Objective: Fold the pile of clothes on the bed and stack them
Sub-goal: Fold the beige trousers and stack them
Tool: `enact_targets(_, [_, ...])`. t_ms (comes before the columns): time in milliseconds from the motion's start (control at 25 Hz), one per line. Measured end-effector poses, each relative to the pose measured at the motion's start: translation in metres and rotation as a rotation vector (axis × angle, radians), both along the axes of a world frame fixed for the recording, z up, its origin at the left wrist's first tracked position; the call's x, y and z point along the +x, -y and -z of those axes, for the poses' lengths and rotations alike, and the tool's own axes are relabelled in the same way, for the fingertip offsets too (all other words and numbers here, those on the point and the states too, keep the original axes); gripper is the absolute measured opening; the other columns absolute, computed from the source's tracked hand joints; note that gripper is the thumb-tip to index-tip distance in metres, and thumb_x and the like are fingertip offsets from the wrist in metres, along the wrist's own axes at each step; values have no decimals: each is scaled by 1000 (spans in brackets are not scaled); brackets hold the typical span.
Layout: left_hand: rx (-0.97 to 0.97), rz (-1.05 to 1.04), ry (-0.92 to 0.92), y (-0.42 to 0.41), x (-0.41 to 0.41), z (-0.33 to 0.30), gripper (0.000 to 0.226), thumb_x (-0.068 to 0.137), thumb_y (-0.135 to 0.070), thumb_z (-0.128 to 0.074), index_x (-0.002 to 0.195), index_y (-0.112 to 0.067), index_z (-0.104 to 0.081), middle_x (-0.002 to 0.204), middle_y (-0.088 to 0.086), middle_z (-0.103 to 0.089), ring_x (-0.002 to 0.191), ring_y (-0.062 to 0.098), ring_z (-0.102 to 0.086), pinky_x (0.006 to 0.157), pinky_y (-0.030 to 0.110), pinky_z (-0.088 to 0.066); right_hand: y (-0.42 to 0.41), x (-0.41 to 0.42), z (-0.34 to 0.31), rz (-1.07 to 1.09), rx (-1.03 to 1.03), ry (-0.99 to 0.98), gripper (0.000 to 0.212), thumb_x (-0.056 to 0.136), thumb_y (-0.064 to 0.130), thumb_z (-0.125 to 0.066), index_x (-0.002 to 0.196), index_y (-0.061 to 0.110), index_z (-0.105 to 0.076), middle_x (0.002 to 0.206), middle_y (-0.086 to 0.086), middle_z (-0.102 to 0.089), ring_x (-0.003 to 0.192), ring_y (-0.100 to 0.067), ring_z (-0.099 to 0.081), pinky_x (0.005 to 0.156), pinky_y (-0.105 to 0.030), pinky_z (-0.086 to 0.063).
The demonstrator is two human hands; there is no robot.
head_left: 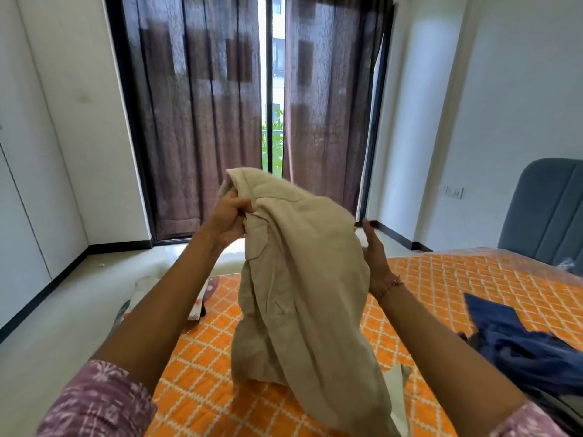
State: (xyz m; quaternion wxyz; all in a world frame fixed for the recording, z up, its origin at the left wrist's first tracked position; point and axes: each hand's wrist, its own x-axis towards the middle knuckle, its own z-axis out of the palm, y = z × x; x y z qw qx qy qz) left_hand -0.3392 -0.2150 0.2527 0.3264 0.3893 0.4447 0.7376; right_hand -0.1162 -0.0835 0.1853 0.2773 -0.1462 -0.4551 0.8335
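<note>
A beige garment (pixel 299 279) hangs in the air above the bed (pixel 441 279), its lower end draping down to the orange patterned cover. My left hand (pixel 228 220) grips its upper edge, fingers curled round a bunch of the cloth. At the garment's right side, my right hand (pixel 375 253) has straight fingers pointing up, the palm lying against the fabric. A heap of dark blue clothes (pixel 520 348) lies on the bed at the right.
A grey-blue padded headboard (pixel 549 209) stands at the far right. White and patterned items (pixel 151 298) lie at the bed's left edge, near the floor. Dark curtains (pixel 202 115) cover a glass door ahead. White wardrobe doors (pixel 25 184) line the left wall.
</note>
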Motion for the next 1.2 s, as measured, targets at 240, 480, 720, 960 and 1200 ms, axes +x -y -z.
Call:
enact_targets(240, [-47, -143, 150, 26, -50, 4, 26, 71, 9, -36, 75, -11, -52, 59, 6, -50, 47, 11, -48, 45, 18, -46, -12, -22, -66, 185, 184, 68, 34, 94, 32, -54, 119, 10, -61, 96, -5, -70, 80, -13, -69, 70, -26, -57])
enact_targets(480, [-99, 91, 175, 18, 1, 31, 51, 77, -58, -59, 88, -10, -73, 84, 6, -74, 87, 21, -66, 71, 30, -56, -5, -36, -92, 196, 408, 171, 15, 89, 19, -61, 104, 16, -60, 99, -7, -64, 85, -16, -63, 74, -30, -55])
enact_targets(720, [-128, 96, 99, -1, 0, 30, 82, 58, -45, -83, 127, -9, -57, 118, 11, -65, 99, 22, -65, 85, 38, -55, -10, -32, -93, 374, 177, 6, 8, 92, 11, -56, 94, 8, -63, 75, -4, -70, 71, -15, -66, 62, -26, -56])
enact_targets(960, [-179, -20, 123, -10, -6, 8, 31, 101, -24, -39, 91, -9, -64, 77, 6, -67, 75, 22, -60, 67, 30, -52, -45, -16, -86, 709, 203, 277, 29, 74, 14, -70, 100, 0, -67, 99, -12, -66, 92, -27, -63, 81, -36, -53])
enact_targets(1200, [-274, -300, -375, -23, 9, 11, 80, 93, -19, -59, 152, -10, -6, 141, 6, -38, 126, 23, -43, 96, 30, -39, -42, -5, -77, 707, 225, 254, 68, 74, 17, -73, 131, -4, -44, 115, -10, -53, 101, -25, -56, 78, -37, -49])
